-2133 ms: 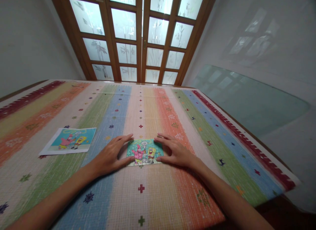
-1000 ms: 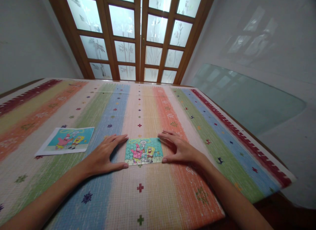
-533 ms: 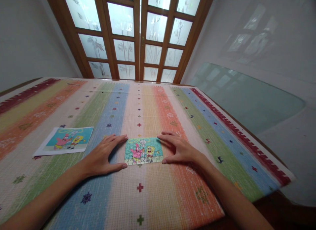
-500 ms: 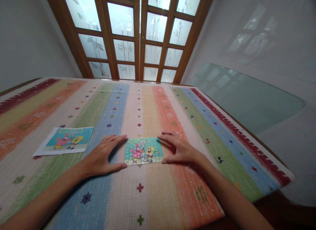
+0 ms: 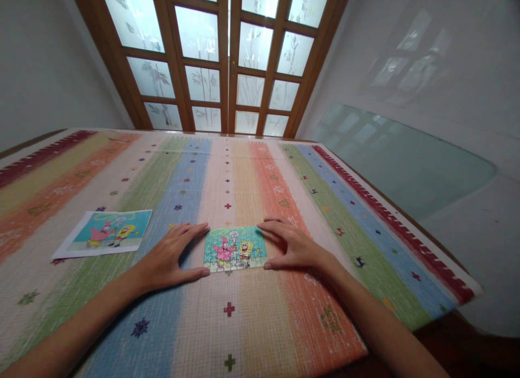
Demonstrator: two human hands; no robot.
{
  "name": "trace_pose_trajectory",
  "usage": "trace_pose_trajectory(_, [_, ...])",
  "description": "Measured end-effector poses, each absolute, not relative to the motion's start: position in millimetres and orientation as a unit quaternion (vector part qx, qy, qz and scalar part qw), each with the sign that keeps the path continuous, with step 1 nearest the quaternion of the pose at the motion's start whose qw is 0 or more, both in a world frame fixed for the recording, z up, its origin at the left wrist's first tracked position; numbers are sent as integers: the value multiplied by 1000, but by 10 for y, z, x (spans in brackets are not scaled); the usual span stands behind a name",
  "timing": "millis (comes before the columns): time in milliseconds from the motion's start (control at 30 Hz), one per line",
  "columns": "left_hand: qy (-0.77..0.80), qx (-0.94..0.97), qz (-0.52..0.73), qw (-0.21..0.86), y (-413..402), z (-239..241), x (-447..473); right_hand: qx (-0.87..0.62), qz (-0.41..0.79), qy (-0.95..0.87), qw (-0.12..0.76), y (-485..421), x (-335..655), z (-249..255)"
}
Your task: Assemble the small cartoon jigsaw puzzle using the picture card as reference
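Observation:
A small assembled jigsaw puzzle lies flat on the striped tablecloth, showing a pink starfish, a grey-green figure and a yellow sponge on turquoise. My left hand grips its left side, forefinger at the far corner and thumb at the near one. On the opposite side, my right hand holds the right edge the same way, thumb and fingertips at the two corners. The puzzle sits between both hands, its picture unobstructed. Left of my left hand lies a printed picture sheet with the same cartoon scene.
The striped tablecloth covers a large table, with its right edge running down toward the near right. Beyond the far edge stand wooden doors with frosted panes. A pale glass-like panel is by the right wall.
The view has shifted very slightly. Both hands stay at the sides of the puzzle, and the puzzle keeps its place on the cloth.

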State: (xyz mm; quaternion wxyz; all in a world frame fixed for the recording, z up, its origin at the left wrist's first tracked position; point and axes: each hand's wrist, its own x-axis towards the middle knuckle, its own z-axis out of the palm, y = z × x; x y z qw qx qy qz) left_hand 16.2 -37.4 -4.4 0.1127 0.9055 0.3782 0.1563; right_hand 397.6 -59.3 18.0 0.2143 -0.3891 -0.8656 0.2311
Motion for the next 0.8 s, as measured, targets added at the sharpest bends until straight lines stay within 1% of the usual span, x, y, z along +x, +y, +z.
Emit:
trace_pose_trajectory(500, [376, 907, 159, 108, -373, -72, 161, -402, 251, -851, 227, -592, 3960, 161])
trace_pose_trajectory(800, [375, 904, 163, 127, -377, 7, 191, -396, 252, -854, 223, -591, 3978, 170])
